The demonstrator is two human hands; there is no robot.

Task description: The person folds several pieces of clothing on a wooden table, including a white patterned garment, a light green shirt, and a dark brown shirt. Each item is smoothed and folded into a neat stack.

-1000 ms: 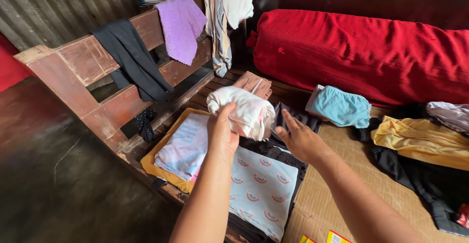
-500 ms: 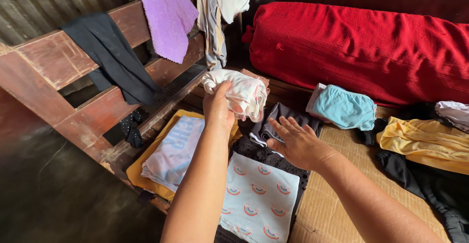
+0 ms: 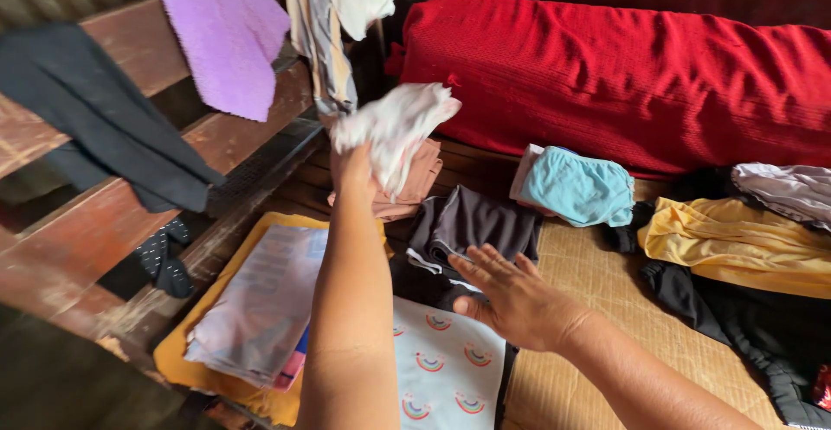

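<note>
My left hand (image 3: 353, 173) grips a folded white garment with pink marks (image 3: 394, 129), held up and blurred over a folded brown garment (image 3: 411, 189) near the red bolster (image 3: 623, 84). My right hand (image 3: 512, 298) hovers open, fingers spread, above a folded dark grey garment (image 3: 472, 222) and a pale blue cloth printed with rainbows (image 3: 441, 374). To the left lies a folded light lilac garment (image 3: 260, 304) on a yellow one (image 3: 186, 369).
A wooden rail (image 3: 251, 118) on the left carries a black cloth (image 3: 95, 118), a purple towel (image 3: 227, 36) and striped clothes (image 3: 322, 32). A folded light blue garment (image 3: 578, 188), a yellow garment (image 3: 736, 240) and black clothes (image 3: 736, 309) lie on the woven mat (image 3: 597, 292).
My left hand has carried the white garment up and away toward the bolster, over the brown garment. My right hand has let go, dropped lower and spread open.
</note>
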